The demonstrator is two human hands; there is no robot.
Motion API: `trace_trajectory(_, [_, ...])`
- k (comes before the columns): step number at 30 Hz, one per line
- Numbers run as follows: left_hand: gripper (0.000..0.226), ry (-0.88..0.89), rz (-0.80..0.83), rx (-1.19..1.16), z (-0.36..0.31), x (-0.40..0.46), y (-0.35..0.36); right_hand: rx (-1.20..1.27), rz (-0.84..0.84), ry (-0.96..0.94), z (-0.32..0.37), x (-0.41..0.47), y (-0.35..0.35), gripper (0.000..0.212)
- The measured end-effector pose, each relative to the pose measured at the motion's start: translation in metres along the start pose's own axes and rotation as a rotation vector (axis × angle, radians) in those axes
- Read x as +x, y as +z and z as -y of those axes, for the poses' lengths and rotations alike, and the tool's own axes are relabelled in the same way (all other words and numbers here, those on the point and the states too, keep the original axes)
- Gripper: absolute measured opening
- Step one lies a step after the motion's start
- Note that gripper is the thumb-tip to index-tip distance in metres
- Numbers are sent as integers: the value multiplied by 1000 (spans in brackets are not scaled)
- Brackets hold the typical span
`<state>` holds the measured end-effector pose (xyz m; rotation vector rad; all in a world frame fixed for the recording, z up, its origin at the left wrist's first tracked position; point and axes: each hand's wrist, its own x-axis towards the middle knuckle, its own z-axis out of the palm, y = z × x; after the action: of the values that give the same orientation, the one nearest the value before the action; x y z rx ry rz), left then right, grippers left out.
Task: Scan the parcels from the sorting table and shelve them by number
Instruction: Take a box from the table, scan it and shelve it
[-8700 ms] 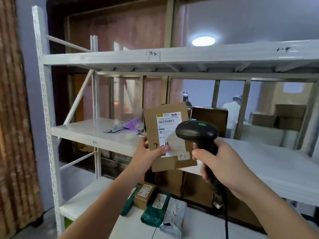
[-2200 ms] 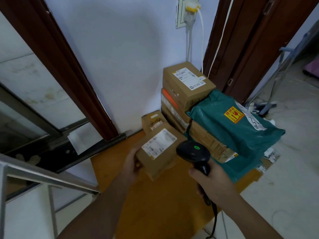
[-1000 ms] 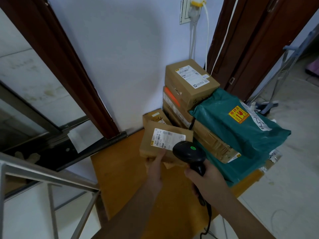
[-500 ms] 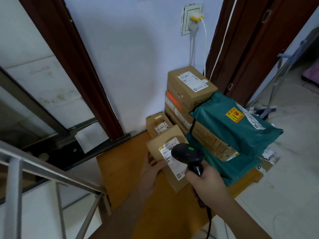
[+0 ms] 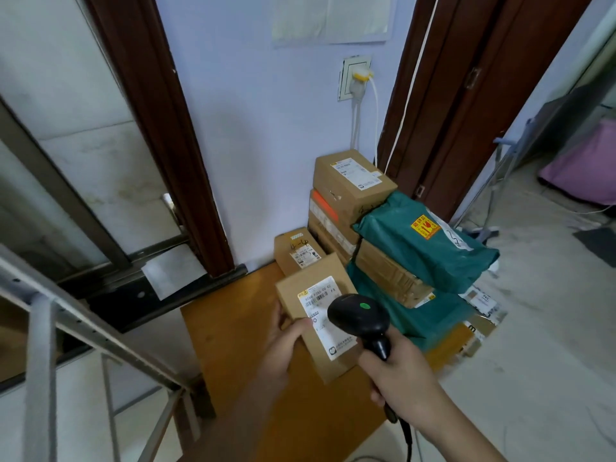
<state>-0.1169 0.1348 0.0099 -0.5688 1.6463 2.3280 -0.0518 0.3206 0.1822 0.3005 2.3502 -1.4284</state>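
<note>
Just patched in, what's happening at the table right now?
A person is scanning a parcel. The left hand holds a small cardboard box label-up over the wooden table, while the right hand grips a black barcode scanner aimed at its label. More boxes and green mailer bags are stacked against the wall behind, not yet picked up.

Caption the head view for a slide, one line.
Left hand holds a labelled box over the table while the right hand aims the scanner at it.
</note>
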Motion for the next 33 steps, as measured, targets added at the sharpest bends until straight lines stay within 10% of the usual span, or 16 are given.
trace_trajectory(33, [59, 475, -677, -246, 28, -476, -118, -268, 741, -796, 24, -295, 80, 3])
